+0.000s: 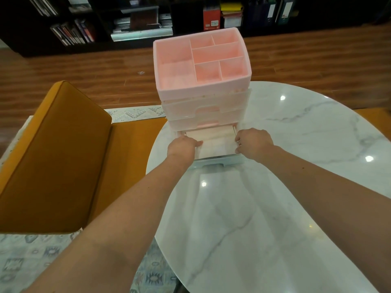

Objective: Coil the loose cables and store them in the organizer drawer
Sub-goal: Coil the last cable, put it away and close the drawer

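Pink plastic made up the organizer, which stood at the far edge of the marble table. Its bottom drawer was pulled out toward the near side, and no cables could be made out inside it. Both forearms reached straight out. The left hand curled over the drawer's left wall, fingertips hidden inside. The right hand gripped the right wall, fingers bent over its rim. Open marble lay near and right of the drawer. A mustard cushion sat left, close to the table's edge.
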A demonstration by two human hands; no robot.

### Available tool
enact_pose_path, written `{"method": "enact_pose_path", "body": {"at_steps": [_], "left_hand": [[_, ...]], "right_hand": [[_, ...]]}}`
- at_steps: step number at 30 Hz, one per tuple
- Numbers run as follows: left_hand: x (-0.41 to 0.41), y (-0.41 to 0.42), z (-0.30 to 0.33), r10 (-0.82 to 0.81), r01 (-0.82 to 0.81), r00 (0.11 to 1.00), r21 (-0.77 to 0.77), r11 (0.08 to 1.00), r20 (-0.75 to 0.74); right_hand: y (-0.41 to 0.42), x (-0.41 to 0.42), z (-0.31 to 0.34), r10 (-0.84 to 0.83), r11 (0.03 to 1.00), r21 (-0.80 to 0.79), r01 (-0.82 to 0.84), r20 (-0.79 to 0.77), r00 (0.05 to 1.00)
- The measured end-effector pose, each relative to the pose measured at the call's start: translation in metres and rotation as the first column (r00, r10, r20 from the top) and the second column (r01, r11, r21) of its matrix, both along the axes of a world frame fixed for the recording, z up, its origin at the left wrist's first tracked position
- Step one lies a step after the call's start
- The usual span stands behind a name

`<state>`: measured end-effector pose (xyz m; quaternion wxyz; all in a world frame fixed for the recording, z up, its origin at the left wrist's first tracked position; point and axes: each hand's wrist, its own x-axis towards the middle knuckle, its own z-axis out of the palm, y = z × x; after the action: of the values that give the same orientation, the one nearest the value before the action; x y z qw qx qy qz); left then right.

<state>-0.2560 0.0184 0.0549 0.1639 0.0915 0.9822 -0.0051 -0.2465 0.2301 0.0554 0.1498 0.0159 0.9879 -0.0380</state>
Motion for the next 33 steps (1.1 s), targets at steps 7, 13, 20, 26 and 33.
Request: {"method": "enact_pose_path", "body": {"at_steps": [7, 13, 20, 26, 33], "left_hand": [[0.005, -0.005, -0.008, 0.086, -0.089, 0.996, 0.143, 0.986, 0.027], [0.013, -0.006, -0.015, 0.153, -0.144, 0.988, 0.242, 0.96, -0.021], [0.017, -0.008, -0.019, 0.162, -0.131, 0.983, 0.3, 0.945, -0.082], [0.014, -0.011, -0.021, 0.157, -0.123, 0.984, 0.319, 0.94, -0.084], [0.009, -0.013, -0.022, 0.11, -0.089, 0.992, 0.284, 0.955, -0.06]], "right_hand": [[-0.006, 0.008, -0.002, 0.007, 0.999, 0.031, -0.006, -0.018, 1.0], [-0.009, 0.013, -0.003, 0.038, 0.997, 0.072, -0.036, -0.021, 0.999], [0.001, 0.008, 0.004, -0.118, 0.979, -0.166, 0.118, 0.011, 0.993], [0.003, 0.012, 0.005, -0.239, 0.943, -0.23, 0.24, 0.029, 0.971], [-0.003, 0.007, 0.005, -0.241, 0.965, -0.106, 0.241, 0.014, 0.97]]}}
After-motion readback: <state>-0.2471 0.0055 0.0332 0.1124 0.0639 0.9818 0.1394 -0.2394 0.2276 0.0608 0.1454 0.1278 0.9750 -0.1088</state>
